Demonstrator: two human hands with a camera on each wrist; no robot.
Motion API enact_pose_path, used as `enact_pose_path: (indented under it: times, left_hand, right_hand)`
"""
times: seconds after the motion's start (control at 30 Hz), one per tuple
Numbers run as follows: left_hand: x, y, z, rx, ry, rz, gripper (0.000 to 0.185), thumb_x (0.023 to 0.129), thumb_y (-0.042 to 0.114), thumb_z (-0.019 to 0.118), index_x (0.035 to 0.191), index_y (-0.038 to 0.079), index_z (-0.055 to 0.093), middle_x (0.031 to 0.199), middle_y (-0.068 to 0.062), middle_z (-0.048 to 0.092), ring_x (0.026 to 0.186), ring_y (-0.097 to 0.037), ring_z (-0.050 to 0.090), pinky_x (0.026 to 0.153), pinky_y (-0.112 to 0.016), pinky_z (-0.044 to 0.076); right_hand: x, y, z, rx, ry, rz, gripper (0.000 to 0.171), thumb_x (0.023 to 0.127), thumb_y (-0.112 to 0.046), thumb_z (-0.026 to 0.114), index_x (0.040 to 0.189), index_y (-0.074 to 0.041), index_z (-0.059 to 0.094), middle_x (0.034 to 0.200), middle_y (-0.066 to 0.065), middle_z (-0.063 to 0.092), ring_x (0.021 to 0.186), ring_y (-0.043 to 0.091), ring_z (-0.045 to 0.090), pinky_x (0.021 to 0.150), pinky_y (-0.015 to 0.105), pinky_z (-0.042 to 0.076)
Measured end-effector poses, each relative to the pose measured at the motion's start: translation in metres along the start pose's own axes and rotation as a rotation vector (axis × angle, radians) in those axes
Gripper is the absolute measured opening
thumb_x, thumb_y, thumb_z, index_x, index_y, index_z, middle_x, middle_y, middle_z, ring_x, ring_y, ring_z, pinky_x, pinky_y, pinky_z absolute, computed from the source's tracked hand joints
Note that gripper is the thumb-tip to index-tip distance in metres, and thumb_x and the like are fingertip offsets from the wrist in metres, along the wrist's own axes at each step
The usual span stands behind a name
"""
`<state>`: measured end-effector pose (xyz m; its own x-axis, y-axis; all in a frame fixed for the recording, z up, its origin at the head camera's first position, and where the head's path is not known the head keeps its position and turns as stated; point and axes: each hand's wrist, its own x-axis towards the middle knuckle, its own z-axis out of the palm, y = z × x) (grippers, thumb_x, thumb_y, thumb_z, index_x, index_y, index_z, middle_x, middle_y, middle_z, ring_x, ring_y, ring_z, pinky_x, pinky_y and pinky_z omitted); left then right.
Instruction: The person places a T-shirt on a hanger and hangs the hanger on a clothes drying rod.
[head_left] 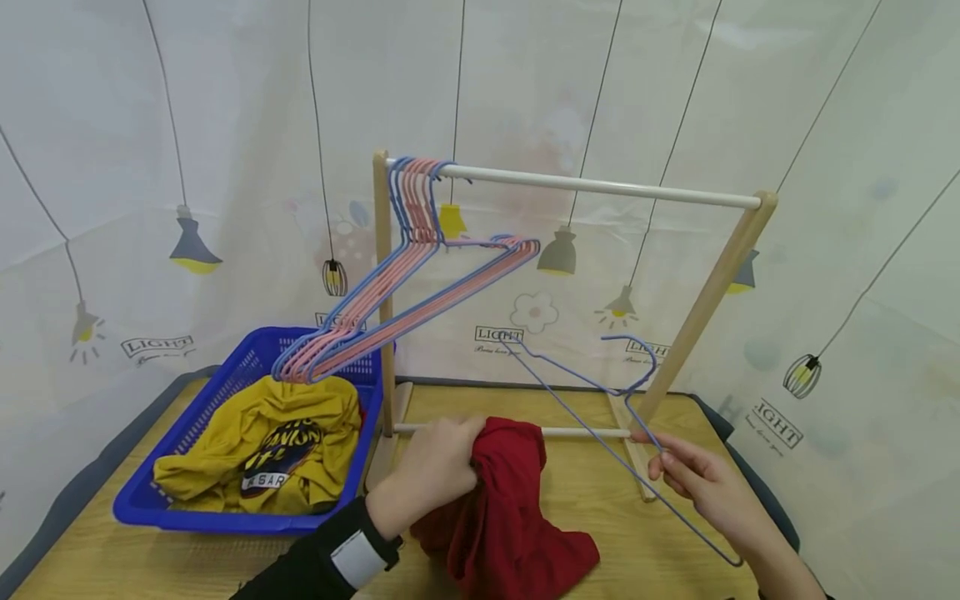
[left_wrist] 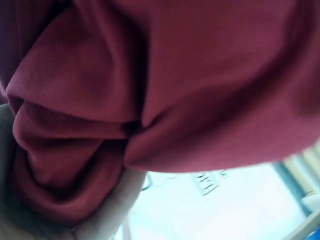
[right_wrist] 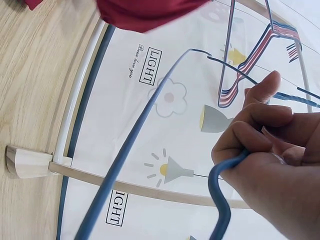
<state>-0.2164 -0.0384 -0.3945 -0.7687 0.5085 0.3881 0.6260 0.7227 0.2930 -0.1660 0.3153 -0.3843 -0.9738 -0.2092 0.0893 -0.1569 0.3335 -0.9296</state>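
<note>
A red garment (head_left: 517,517) hangs bunched from my left hand (head_left: 435,467), its lower part on the table. The left wrist view shows the red cloth (left_wrist: 210,90) filling most of the picture, with thumb and fingers around its folds. To the right, my right hand (head_left: 701,479) pinches one shoulder of a blue hanger (head_left: 654,363). The hanger is tilted, its hook up and its far end towards the rack. In the right wrist view the fingers curl around the hanger (right_wrist: 118,162) near its neck. Garment and hanger are apart.
A wooden rack with a white top bar (head_left: 600,185) stands behind the hands. Several blue and pink hangers (head_left: 420,242) hang at its left end. Below them is a blue basket (head_left: 217,521) with a yellow printed garment (head_left: 300,442) in it.
</note>
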Motion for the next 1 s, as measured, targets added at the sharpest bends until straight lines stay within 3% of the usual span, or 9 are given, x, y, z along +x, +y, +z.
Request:
enact_pose_path:
  times: [0.13, 0.23, 0.4, 0.6, 0.83, 1.0]
  left_hand:
    - [-0.002, -0.007, 0.007, -0.027, -0.117, -0.115, 0.026, 0.075, 0.002, 0.08, 0.097, 0.005, 0.065, 0.076, -0.004, 0.064, 0.066, -0.018, 0.062, 0.053, -0.033, 0.046]
    - [-0.005, -0.013, 0.015, -0.04, -0.163, -0.169, 0.033, 0.077, 0.006, 0.083, 0.106, 0.002, 0.068, 0.086, -0.01, 0.069, 0.077, -0.024, 0.068, 0.062, -0.038, 0.054]
    - [-0.014, -0.02, 0.026, -0.012, -0.145, -0.209, 0.042, 0.081, 0.01, 0.085, 0.117, 0.0, 0.067, 0.105, -0.021, 0.069, 0.094, -0.037, 0.069, 0.076, -0.048, 0.057]
    - [-0.024, -0.02, 0.023, 0.037, -0.11, -0.199, 0.061, 0.082, 0.018, 0.089, 0.133, -0.003, 0.062, 0.121, -0.028, 0.064, 0.105, -0.045, 0.063, 0.088, -0.054, 0.054]
    - [-0.034, -0.023, 0.008, -0.009, -0.093, -0.25, 0.071, 0.082, 0.019, 0.089, 0.139, -0.007, 0.055, 0.127, -0.034, 0.059, 0.112, -0.052, 0.059, 0.094, -0.06, 0.049]
    - [-0.045, -0.033, 0.008, -0.019, -0.057, -0.283, 0.075, 0.079, 0.019, 0.092, 0.134, -0.015, 0.053, 0.124, -0.034, 0.06, 0.115, -0.051, 0.059, 0.098, -0.058, 0.048]
  right_hand:
    - [0.001, 0.0, -0.001, -0.002, -0.008, -0.026, 0.036, 0.112, -0.01, 0.042, 0.143, 0.007, 0.053, 0.087, 0.001, 0.059, 0.06, 0.024, 0.03, 0.047, 0.036, 0.021]
    - [0.002, 0.001, -0.001, 0.001, -0.02, -0.046, 0.036, 0.112, -0.01, 0.042, 0.142, 0.006, 0.054, 0.087, 0.0, 0.059, 0.06, 0.026, 0.029, 0.046, 0.037, 0.02]
    - [0.002, 0.003, 0.001, -0.001, -0.028, -0.027, 0.036, 0.112, -0.01, 0.041, 0.143, 0.006, 0.053, 0.087, 0.001, 0.058, 0.06, 0.026, 0.028, 0.046, 0.037, 0.02]
    - [0.001, 0.001, 0.005, -0.011, -0.032, 0.009, 0.039, 0.113, -0.011, 0.04, 0.145, 0.008, 0.05, 0.087, 0.002, 0.056, 0.06, 0.021, 0.028, 0.047, 0.036, 0.02]
    - [-0.001, 0.003, 0.007, -0.004, -0.019, 0.055, 0.039, 0.113, -0.015, 0.041, 0.145, 0.006, 0.051, 0.088, 0.003, 0.057, 0.059, 0.016, 0.029, 0.047, 0.035, 0.02]
    - [0.0, 0.009, 0.008, 0.014, -0.026, -0.026, 0.037, 0.113, -0.012, 0.041, 0.141, 0.008, 0.053, 0.087, 0.001, 0.058, 0.059, 0.025, 0.027, 0.047, 0.038, 0.02]
